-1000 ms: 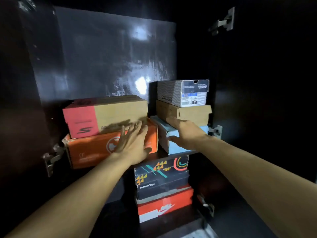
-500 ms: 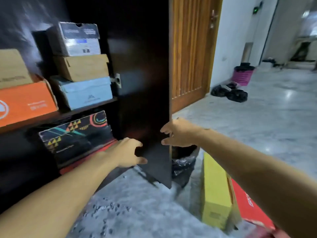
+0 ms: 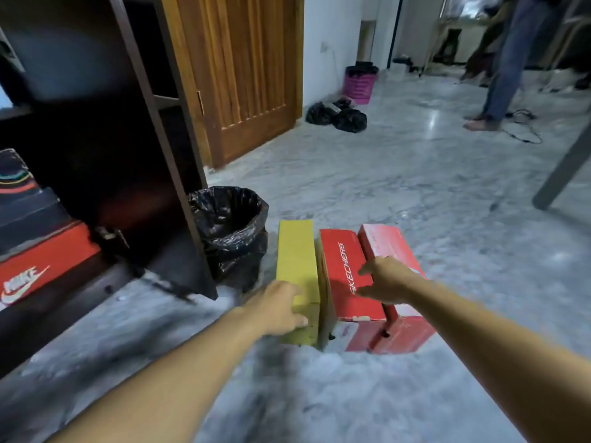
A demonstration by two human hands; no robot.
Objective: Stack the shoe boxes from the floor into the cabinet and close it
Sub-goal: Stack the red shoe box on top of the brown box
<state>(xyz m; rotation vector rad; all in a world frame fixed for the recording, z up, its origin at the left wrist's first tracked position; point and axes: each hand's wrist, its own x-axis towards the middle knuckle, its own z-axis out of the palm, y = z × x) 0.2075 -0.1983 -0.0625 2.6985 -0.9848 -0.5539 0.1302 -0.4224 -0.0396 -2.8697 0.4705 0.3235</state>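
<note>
Three shoe boxes stand side by side on the marble floor: a yellow box, a red Skechers box and another red box. My left hand rests against the yellow box's near left corner, fingers loosely curved on it. My right hand lies spread over the right edge of the Skechers box, between the two red ones. None of the boxes is lifted. At the left the dark cabinet stands with its door open, and a red Nike box sits at the bottom under a black box.
A bin with a black liner stands just behind the cabinet door, close to the yellow box. Farther back are a wooden door, black bags, a pink bin, a person's legs and a table leg.
My view has swung from the cabinet shelves down and right to the floor. Both hands left the cabinet door's edge and now touch the boxes on the floor.
</note>
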